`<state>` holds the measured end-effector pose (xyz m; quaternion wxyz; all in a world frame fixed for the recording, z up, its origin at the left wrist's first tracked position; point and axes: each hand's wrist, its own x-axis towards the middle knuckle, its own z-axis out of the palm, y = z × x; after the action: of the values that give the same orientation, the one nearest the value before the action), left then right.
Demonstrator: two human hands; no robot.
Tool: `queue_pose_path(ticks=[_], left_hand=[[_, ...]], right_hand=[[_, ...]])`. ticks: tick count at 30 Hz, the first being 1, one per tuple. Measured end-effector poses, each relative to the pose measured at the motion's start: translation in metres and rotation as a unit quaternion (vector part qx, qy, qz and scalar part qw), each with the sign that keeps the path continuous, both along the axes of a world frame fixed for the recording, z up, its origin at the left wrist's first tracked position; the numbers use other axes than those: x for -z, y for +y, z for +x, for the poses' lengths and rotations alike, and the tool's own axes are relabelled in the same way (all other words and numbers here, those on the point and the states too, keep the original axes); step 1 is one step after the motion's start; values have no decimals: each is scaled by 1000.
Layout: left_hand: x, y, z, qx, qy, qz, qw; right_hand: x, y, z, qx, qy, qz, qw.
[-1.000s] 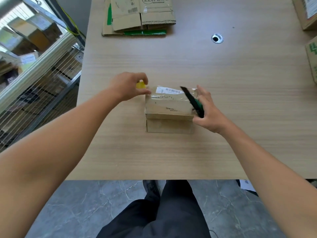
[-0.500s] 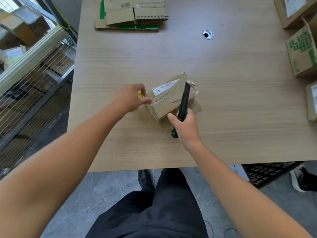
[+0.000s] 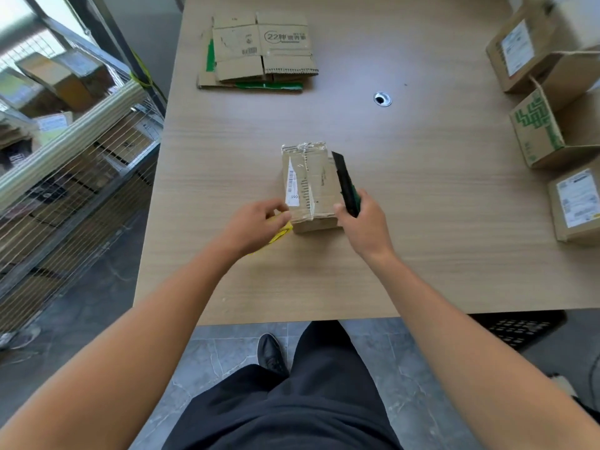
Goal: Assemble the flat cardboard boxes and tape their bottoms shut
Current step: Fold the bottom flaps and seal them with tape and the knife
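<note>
A small brown cardboard box with clear tape and a white barcode label stands on the wooden table, its long side pointing away from me. My left hand touches its near left corner, fingers curled over something yellow that is mostly hidden. My right hand grips a black and green utility knife against the box's right side, blade end pointing away.
A stack of flat cardboard boxes lies at the far side of the table. Several assembled boxes line the right edge. A round cable hole sits beyond the box. A wire-mesh cart stands left of the table.
The box has turned on the table from lying crosswise to pointing away from me. My right hand moved with the knife to its right side. My left hand shifted to the near left corner.
</note>
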<state>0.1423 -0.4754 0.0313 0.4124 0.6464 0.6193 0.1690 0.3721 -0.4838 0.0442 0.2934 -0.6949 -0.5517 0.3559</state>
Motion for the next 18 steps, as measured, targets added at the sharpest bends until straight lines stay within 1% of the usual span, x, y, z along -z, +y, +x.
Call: queue_pose_path(ticks=[1,3,5,7,10,14,15,17,18], left_hand=[[-9,-8,-1,-4,-40,-13,999],[-31,-26,0,-2,-125,-32,992],[-49,-46,7,22,-174,-37,984],[-59,-64,15,51,-188,-37,980],[-67,-83,21,73,-179,-26,981],[-75,-98,32,79,-106,22,991],[-77,-100,35,81,-102,37,991],[-80,-107,43,97,-124,37,987],[-81,-111,47,107,-148,18,983]], right_hand=[[-11,-13,-2,1,57,-15,998],[-33,-43,-11,-20,169,-54,984],[-48,-71,-24,-38,220,-74,972],[-58,-89,-33,-28,226,-61,972],[-67,-103,-30,-1,193,-33,981],[-76,-111,-12,-21,168,-21,985],[-79,-111,-6,-24,170,-20,985],[-84,-109,7,-13,200,-28,979],[-88,-107,15,-8,218,-32,975]])
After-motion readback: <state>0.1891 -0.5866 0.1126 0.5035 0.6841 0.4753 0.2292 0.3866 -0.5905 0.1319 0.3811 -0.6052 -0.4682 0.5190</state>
